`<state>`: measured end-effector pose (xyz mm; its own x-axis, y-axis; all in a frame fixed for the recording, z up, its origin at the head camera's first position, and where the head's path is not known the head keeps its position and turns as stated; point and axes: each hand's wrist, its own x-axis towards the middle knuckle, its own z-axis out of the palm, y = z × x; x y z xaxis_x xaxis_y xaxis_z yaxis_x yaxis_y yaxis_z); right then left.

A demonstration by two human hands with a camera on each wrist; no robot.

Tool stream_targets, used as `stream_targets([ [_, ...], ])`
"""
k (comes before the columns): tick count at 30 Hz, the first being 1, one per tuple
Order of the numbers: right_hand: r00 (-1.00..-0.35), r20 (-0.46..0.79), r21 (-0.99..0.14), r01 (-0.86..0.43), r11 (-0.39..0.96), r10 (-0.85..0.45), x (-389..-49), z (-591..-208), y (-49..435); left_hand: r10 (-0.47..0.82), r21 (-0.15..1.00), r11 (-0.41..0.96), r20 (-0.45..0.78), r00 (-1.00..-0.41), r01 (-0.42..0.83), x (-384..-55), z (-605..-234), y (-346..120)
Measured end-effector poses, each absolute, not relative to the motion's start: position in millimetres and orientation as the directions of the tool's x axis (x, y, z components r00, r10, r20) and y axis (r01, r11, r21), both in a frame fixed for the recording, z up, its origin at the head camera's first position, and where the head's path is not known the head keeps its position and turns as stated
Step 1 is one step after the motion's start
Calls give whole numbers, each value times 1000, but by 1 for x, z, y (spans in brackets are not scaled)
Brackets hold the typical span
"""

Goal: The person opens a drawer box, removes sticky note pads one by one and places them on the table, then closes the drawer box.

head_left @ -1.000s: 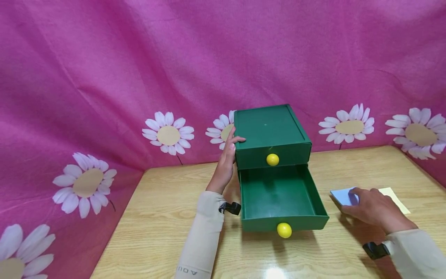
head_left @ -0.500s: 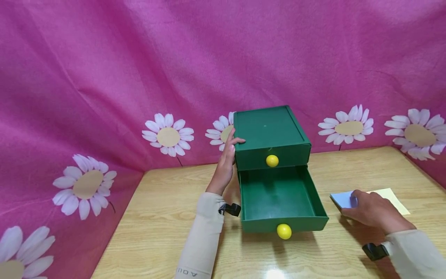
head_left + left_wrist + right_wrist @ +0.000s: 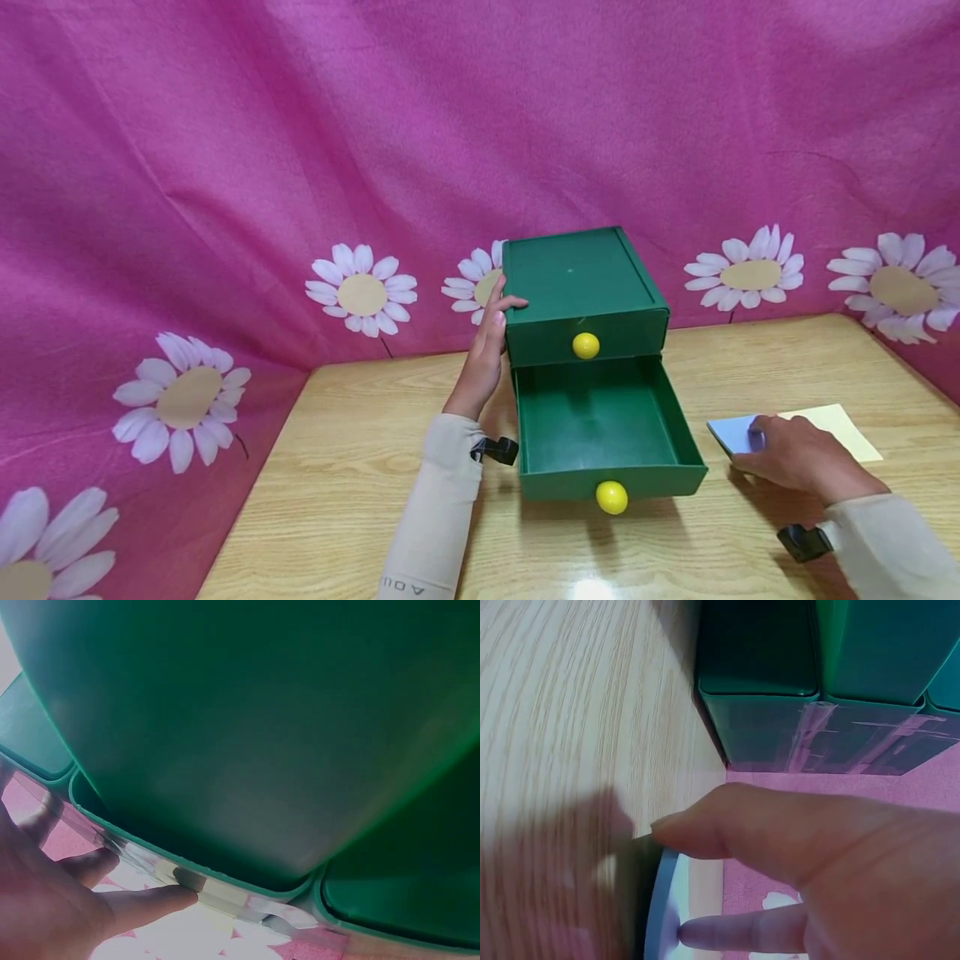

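A green drawer unit (image 3: 577, 275) with yellow knobs stands on the table. Its lower drawer (image 3: 540, 483) is pulled out with nothing inside, while the upper drawer is closed. My left hand (image 3: 482, 358) rests against the unit's left side, fingers fairly straight, one fingertip over the top edge. To the right of the unit, my right hand (image 3: 798, 454) pinches a pad of blue paper (image 3: 729, 430) by its near edge. In the right wrist view the thumb lies at the corner of the pad (image 3: 658, 900) and a finger presses its face. Yellow paper (image 3: 847, 429) lies partly behind the right hand.
The wooden table (image 3: 337, 500) has a pink cloth (image 3: 450, 125) with daisies behind it and along its sides. The pulled-out drawer's yellow knob (image 3: 612, 497) juts toward the front, between the two forearms.
My right hand has shifted slightly left with the blue pad, and more of the yellow paper shows. The left hand and the drawers have stayed in place.
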<state>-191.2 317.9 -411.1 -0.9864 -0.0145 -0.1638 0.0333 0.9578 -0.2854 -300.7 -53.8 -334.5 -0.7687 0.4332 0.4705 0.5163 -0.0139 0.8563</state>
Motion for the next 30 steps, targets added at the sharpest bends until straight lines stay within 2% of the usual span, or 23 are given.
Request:
stream_targets([
  [30,-976,-218,-276,85,957,24,-189,-410,329,431,856,-28,476,-767,516,-301,-336,-54],
])
